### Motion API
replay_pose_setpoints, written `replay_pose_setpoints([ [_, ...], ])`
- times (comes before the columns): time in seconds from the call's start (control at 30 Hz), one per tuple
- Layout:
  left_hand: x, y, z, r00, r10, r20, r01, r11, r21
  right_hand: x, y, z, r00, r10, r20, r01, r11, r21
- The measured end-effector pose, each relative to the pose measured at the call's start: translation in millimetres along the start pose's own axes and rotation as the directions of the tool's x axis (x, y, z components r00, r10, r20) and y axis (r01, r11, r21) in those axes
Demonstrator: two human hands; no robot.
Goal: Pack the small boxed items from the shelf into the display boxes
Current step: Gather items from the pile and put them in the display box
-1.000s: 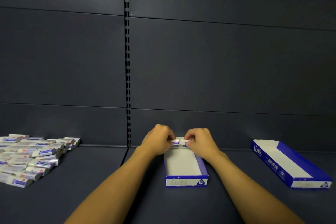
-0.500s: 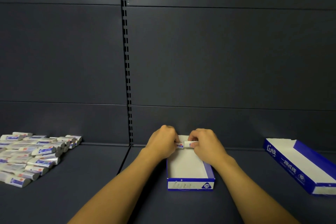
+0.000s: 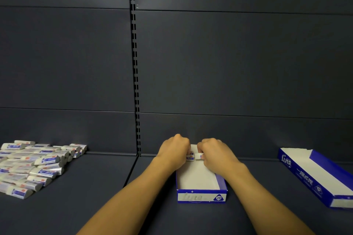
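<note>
Both hands have hardly moved, the left hand [image 3: 174, 151] and right hand [image 3: 215, 153] still pinching little packs [image 3: 193, 157] at the far end of the near blue box [image 3: 201, 194], so packing has only begun.

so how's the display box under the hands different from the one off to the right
The center display box sits square-on, its short end facing the camera; the right display box lies angled. The left hand and right hand hold small items at the center box; the right box is untouched. Both are blue outside, white inside.
</note>
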State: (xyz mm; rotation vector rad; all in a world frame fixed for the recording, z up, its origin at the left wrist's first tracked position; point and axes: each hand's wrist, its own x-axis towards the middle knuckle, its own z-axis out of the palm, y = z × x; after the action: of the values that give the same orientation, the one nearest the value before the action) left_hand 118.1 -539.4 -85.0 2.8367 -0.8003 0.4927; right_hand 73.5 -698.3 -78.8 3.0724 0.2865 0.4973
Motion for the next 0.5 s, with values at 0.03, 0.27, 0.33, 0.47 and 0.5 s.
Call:
replay_pose_setpoints([
  [0.03,-0.5,-0.1,0.3,1.0,-0.006,0.002,0.006,1.0,0.001,0.6,-1.0,-0.1,1.0,-0.003,0.009,0.003,1.0,-0.023],
  [0.27,-0.4,-1.7,1.4,1.0,-0.006,-0.009,0.005,1.0,-0.027,4.8,-4.8,-1.5,0.999,-0.041,0.024,0.044,0.988,-0.145],
  [0.33,0.4,-2.9,3.0,1.0,0.0,-0.008,-0.001,0.999,-0.042,5.8,-4.8,-1.1,0.998,-0.029,0.048,0.035,0.989,-0.146],
  [0.47,3.0,-4.6,6.0,1.0,0.004,-0.01,-0.005,0.999,-0.054,9.0,-5.2,0.3,0.996,0.037,0.077,-0.031,0.997,-0.077],
  [0.5,3.3,-4.6,6.2,1.0,0.006,-0.008,-0.007,0.999,-0.047,10.2,-6.0,0.8,0.995,0.05,0.084,-0.043,0.996,-0.08],
])
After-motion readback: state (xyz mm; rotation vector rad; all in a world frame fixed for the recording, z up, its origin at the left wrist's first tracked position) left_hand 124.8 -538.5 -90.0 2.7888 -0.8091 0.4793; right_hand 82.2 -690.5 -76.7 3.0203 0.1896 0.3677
